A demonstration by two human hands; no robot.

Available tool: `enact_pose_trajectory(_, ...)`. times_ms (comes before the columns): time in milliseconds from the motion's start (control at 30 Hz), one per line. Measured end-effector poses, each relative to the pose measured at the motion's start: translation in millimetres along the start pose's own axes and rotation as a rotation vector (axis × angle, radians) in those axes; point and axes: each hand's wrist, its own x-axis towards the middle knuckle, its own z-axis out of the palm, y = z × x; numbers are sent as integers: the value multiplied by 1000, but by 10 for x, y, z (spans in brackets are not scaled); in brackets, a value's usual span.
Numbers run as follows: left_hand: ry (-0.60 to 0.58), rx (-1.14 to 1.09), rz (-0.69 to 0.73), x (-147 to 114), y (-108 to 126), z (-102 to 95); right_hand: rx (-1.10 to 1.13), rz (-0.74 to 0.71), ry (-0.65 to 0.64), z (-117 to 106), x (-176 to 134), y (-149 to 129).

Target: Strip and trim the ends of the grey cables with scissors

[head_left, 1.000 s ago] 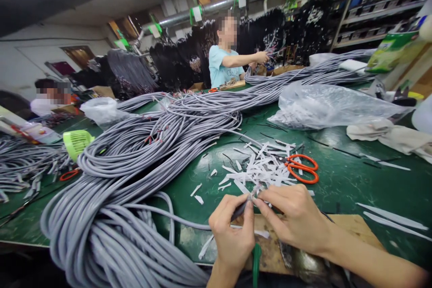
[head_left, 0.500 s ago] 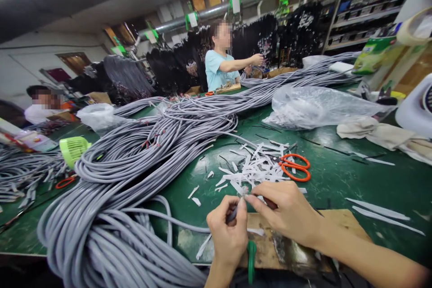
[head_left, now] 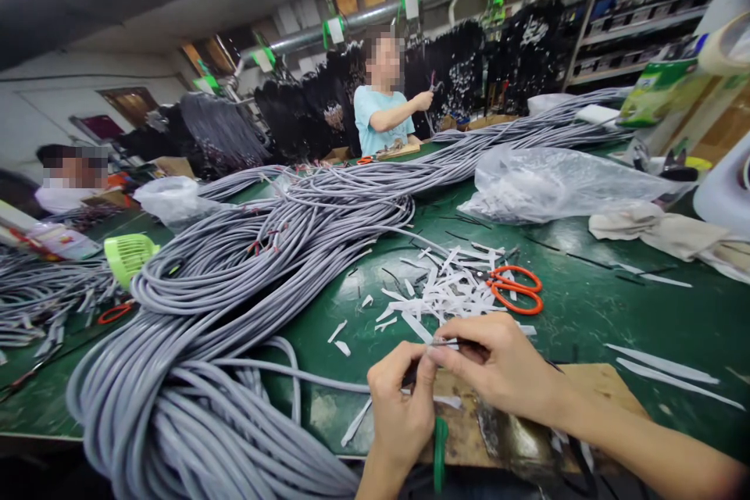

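Observation:
My left hand [head_left: 404, 402] is closed round the end part of a grey cable [head_left: 337, 383], which runs in from the coils at the left. Thumb and fingers of my right hand [head_left: 507, 371] pinch at the cable's tip, meeting the left fingertips. A thin dark piece shows between the right fingers; its kind I cannot make out. Both hands are over a wooden board [head_left: 603, 391] at the table's near edge. Just beyond them lies a heap of white strips [head_left: 448, 289], with orange-handled scissors [head_left: 516, 289] at its right side.
Bundled grey cables [head_left: 234, 312] fill the left and cross the green table [head_left: 586, 320]. A clear plastic bag [head_left: 544, 183] and a cloth [head_left: 650, 230] lie at the right. A small green fan [head_left: 129, 258] stands left. A co-worker in light blue [head_left: 380, 113] sits opposite.
My right fingers have shifted onto the cable's tip, and the thin dark piece now shows between them. My left hand still grips the cable. The co-worker's raised hand has moved left.

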Motion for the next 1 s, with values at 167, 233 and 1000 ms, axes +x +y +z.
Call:
enact_pose_trajectory(167, -10, -37, -17, -13, -33, -7, 5, -37, 3, 4, -1, -12)
enact_pose_trajectory(233, -10, -50, -21, -10, -30, -9, 15, -43, -1, -3, 3, -29)
enact_pose_trajectory(1000, -92, -114, -74, -26, -28, -12, 134, 59, -18, -2, -5, -46)
